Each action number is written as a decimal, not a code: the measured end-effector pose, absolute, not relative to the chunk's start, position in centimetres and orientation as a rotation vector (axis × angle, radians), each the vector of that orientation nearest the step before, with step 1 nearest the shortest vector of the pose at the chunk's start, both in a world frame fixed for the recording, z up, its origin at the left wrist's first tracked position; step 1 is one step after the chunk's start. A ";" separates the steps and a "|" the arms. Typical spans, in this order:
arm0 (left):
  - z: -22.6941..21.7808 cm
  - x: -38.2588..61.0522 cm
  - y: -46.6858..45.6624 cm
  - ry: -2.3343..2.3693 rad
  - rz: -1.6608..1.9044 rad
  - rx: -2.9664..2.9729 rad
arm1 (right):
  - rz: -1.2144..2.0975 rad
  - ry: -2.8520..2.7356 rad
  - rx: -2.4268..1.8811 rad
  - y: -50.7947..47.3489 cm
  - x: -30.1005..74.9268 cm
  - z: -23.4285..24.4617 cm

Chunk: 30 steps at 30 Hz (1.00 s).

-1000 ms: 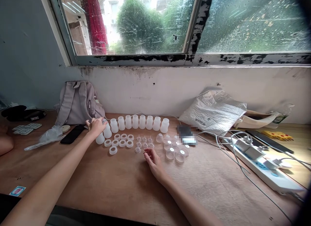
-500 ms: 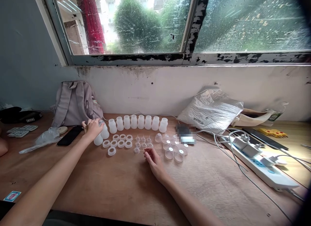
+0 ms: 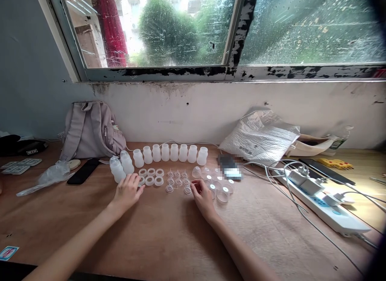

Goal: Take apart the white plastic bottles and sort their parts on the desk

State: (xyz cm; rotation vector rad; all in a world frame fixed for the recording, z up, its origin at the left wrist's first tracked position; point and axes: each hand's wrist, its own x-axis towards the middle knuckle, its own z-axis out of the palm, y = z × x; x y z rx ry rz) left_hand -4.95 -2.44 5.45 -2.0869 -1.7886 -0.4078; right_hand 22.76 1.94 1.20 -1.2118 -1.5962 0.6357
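Observation:
My left hand (image 3: 128,191) lies on the wooden table (image 3: 157,232) with its fingers stretched forward, fingertips touching the white rings (image 3: 150,176). Just behind it stand two small translucent bottles (image 3: 120,166). A row of the same bottles (image 3: 170,152) lines the back. My right hand (image 3: 203,195) has its fingers bent, tips pinched at a small clear valve (image 3: 187,189) at the front of the group of valves (image 3: 177,178). Clear dome caps (image 3: 221,191) lie right beside that hand.
A grey backpack (image 3: 90,130) leans on the wall at the left, with a black phone (image 3: 81,172) and a plastic bag (image 3: 51,176) before it. At the right lie a crumpled white bag (image 3: 262,136), a power strip (image 3: 322,204) with cables, and another phone (image 3: 328,172).
My left hand let go of a bottle at the back left and came down to the rings. My right hand moved right, and one more valve now lies in the front row.

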 end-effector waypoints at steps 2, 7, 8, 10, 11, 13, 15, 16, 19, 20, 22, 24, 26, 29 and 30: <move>3.7 -4.7 -3.5 -1.822 -0.411 -2.084 | 0.545 -1.655 -1.285 2.5 23.0 0.5; 2.0 -5.2 -3.8 -1.894 -0.475 -2.080 | 0.386 -1.840 -1.356 3.1 23.2 -1.2; 2.0 -5.2 -3.6 -1.895 -0.502 -2.096 | 0.377 -1.868 -1.362 3.1 23.2 -1.4; 2.3 -4.9 -3.5 -1.894 -0.590 -2.135 | 0.384 -1.895 -1.359 3.0 23.1 -1.5; 2.5 -4.5 -3.5 -1.889 -0.655 -2.161 | 0.396 -1.893 -1.347 2.9 23.0 -1.4; 3.0 -3.2 -3.5 -1.864 -0.817 -2.241 | 0.438 -1.868 -1.310 2.6 22.8 -1.1; 3.5 -1.3 -3.5 -1.829 -1.002 -2.371 | 0.527 -1.812 -1.276 2.2 22.4 -0.5; 3.8 -0.2 -3.5 -1.821 -1.101 -2.446 | 0.581 -1.777 -1.266 1.9 22.2 -0.3; 4.1 3.4 -2.7 -1.978 -1.445 -2.584 | 0.682 -1.692 -1.231 1.2 21.8 0.5; 4.0 4.6 -2.2 -2.091 -1.587 -2.576 | 0.681 -1.680 -1.211 1.0 21.7 0.7; 3.6 6.5 -1.2 -2.308 -1.931 -2.521 | 0.652 -1.665 -1.169 0.8 21.6 1.0; 3.0 8.0 -0.3 -2.471 -2.323 -2.384 | 0.608 -1.645 -1.154 0.7 21.7 1.0; 2.4 8.9 0.3 -2.560 -2.660 -2.217 | 0.561 -1.631 -1.163 0.8 21.8 1.0; 1.7 9.2 0.2 -2.577 -2.957 -2.105 | 0.500 -1.663 -1.157 0.8 21.7 0.8; 1.6 9.1 0.0 -2.570 -3.010 -2.111 | 0.490 -1.686 -1.147 0.7 21.6 0.8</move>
